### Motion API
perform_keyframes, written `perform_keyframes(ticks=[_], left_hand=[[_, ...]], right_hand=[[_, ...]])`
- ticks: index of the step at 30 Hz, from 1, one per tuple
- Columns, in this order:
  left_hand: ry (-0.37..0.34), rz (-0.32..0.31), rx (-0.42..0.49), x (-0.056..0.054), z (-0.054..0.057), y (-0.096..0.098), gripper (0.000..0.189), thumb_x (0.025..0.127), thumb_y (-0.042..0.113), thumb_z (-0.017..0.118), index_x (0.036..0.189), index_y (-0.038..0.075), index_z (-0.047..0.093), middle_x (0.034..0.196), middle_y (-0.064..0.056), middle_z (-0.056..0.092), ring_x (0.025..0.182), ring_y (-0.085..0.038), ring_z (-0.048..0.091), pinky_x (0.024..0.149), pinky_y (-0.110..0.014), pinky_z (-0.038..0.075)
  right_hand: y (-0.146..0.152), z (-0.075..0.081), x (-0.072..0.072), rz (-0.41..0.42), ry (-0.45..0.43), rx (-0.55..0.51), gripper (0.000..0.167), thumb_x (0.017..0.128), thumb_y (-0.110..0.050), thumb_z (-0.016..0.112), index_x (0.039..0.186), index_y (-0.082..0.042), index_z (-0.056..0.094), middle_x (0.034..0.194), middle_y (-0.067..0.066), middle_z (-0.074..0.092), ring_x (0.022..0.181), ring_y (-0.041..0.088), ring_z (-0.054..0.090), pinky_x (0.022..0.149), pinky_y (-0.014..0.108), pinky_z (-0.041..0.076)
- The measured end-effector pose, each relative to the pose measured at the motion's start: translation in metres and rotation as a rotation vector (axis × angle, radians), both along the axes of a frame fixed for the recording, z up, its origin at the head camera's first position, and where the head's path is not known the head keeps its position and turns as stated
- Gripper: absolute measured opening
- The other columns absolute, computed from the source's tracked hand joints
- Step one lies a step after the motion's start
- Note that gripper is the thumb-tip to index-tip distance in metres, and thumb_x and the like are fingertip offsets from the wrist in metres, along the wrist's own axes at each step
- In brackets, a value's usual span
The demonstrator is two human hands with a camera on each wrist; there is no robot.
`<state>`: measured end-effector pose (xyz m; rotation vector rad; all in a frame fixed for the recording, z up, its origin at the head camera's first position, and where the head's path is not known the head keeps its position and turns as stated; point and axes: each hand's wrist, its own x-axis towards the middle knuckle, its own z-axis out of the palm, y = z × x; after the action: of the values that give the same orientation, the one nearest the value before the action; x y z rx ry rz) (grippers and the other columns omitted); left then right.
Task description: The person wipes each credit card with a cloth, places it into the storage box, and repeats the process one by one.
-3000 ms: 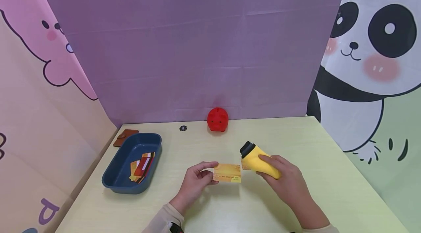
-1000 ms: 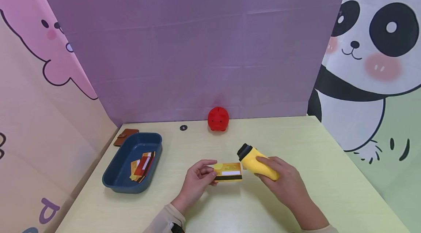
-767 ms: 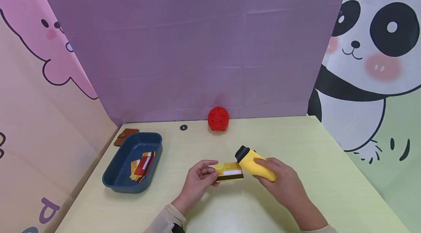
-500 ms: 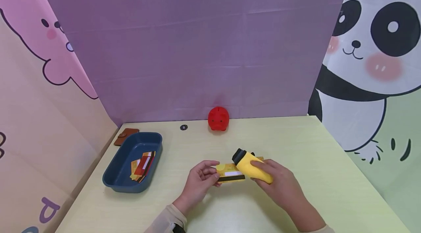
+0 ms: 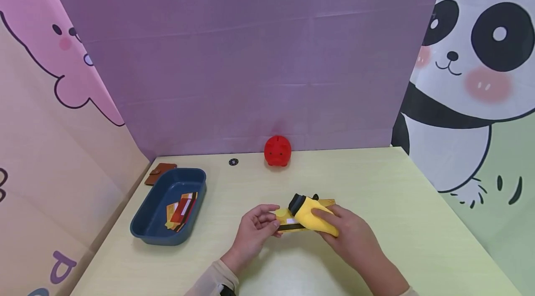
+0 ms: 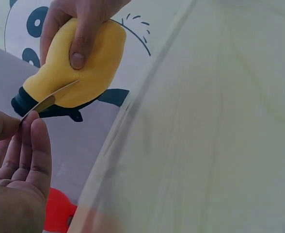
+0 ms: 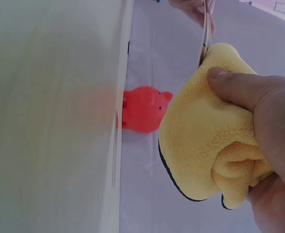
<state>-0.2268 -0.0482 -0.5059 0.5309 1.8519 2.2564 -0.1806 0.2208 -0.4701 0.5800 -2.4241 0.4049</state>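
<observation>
My left hand [image 5: 255, 233] pinches the left end of a gold bank card [image 5: 288, 226] above the table, its black-stripe side up. A folded yellow cloth [image 5: 313, 217] with black edging is gripped in my right hand [image 5: 351, 240] and overlaps the card's right part, hiding it. In the left wrist view, the card [image 6: 48, 101] appears nearly edge-on against the cloth [image 6: 91, 53]. The right wrist view shows my right thumb pressed on the fluffy cloth [image 7: 196, 126], with the card [image 7: 205, 41] at its tip. Another gold card [image 5: 328, 202] lies behind the cloth, partly hidden.
A blue tray [image 5: 140, 221] at the left holds several red and gold cards [image 5: 182, 211]. Behind it lies a brown wallet [image 5: 160, 174]. A red piggy bank [image 5: 277, 151] and a small black disc [image 5: 233, 162] sit near the table's back edge.
The held card has been turned from its number side to its stripe side. My right hand has moved the cloth left over the card, and the card behind it has come partly into view.
</observation>
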Motion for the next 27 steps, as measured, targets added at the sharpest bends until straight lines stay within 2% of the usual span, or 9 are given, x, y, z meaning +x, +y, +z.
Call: perform_keyframes(ticks=[6,15,22,27], left_hand=[[-0.002,0.025,0.007,-0.001,0.002,-0.002,0.039,0.097,-0.005,0.07,0.135,-0.003,0.06,0.107,-0.021,0.07,0.092,-0.029,0.073,0.079,-0.034,0.064],[-0.002,-0.008,0.033,0.0,-0.003,0.001,0.043,0.097,-0.005,0.069,0.138,-0.009,0.056,0.108,-0.018,0.071,0.095,-0.03,0.072,0.081,-0.037,0.064],[-0.013,0.006,0.025,-0.001,-0.001,-0.001,0.041,0.097,-0.006,0.069,0.136,-0.004,0.06,0.108,-0.019,0.071,0.092,-0.032,0.072,0.08,-0.038,0.065],[-0.01,0.01,0.018,-0.002,-0.001,-0.001,0.041,0.097,-0.006,0.069,0.136,-0.005,0.058,0.108,-0.02,0.071,0.088,-0.028,0.073,0.079,-0.036,0.065]], right_hand=[[0.005,0.0,0.0,-0.033,0.019,-0.034,0.056,0.065,-0.015,0.1,0.116,-0.025,0.08,0.101,-0.001,0.068,0.08,0.016,0.066,0.063,0.034,0.057],[-0.007,-0.005,0.001,0.059,0.056,-0.002,0.055,0.064,-0.017,0.1,0.115,-0.025,0.08,0.102,-0.003,0.068,0.083,0.016,0.068,0.068,0.033,0.06],[-0.002,0.0,0.002,-0.013,-0.042,-0.06,0.056,0.066,-0.016,0.1,0.118,-0.026,0.079,0.102,-0.004,0.068,0.079,0.013,0.063,0.065,0.031,0.057],[0.006,-0.005,-0.002,0.01,-0.051,-0.161,0.058,0.066,-0.016,0.1,0.119,-0.027,0.079,0.103,-0.007,0.069,0.078,0.009,0.06,0.064,0.028,0.054]])
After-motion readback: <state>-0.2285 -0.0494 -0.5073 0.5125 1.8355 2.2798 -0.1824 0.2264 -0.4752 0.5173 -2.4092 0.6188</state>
